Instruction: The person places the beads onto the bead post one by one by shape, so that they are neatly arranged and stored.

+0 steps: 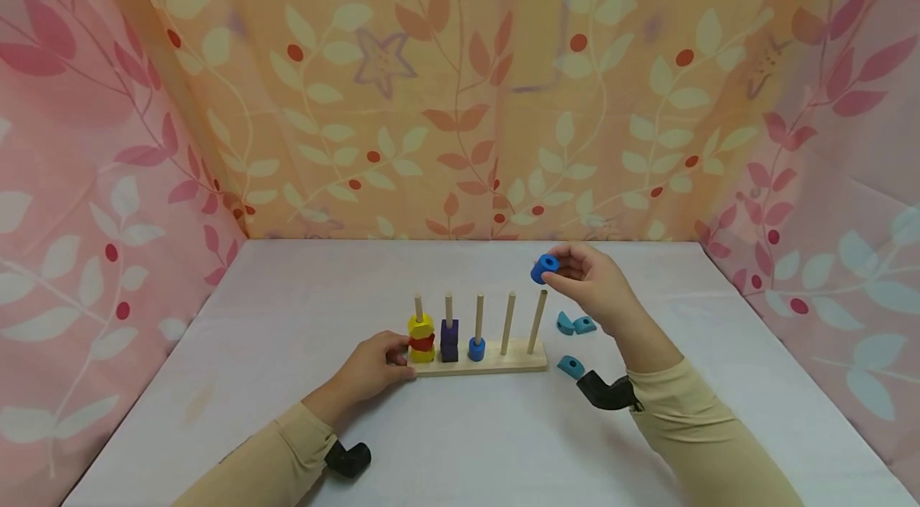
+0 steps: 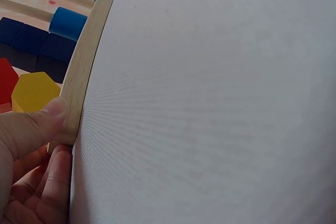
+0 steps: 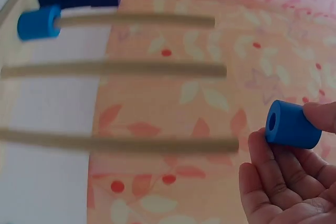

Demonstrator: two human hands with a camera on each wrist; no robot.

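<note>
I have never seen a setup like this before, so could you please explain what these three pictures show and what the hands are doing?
No machine here: a person works with bare hands, wearing one camera on the head and one on each wrist. The head view looks down at a white table walled in by leaf-patterned cloth. On it stands a wooden peg board with five upright pegs: yellow and red pieces on the first, a dark blue block on the second, a blue ring on the third, two bare. Three teal pieces lie loose beside it. The left hand grips the board's end. The right hand pinches a blue cylinder bead above the last peg.
</note>
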